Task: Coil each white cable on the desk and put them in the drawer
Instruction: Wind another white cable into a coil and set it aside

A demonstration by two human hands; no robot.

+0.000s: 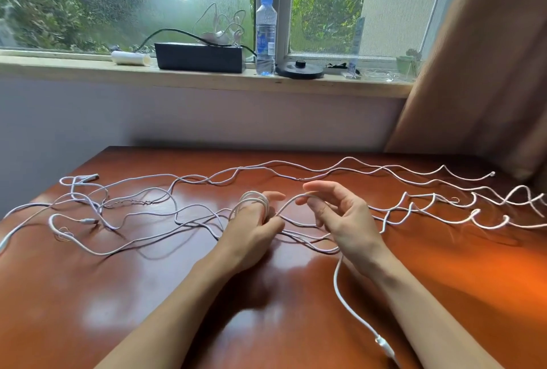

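Several long white cables [349,161] lie spread and tangled across the reddish-brown desk [148,294]. My left hand [251,229] is at the desk's middle with a few turns of white cable coil [255,197] wound round its fingers. My right hand [340,214] is just to its right, fingers curled, with the same cable running over its index finger toward the coil. That cable's tail [343,288] drops below my right hand and ends in a connector [384,346] near the front edge. No drawer is in view.
A window sill at the back carries a black box [199,56] with white wires on top, a water bottle [265,34], a white roll [130,58] and a round black base [299,69]. A brown curtain [479,72] hangs at the right.
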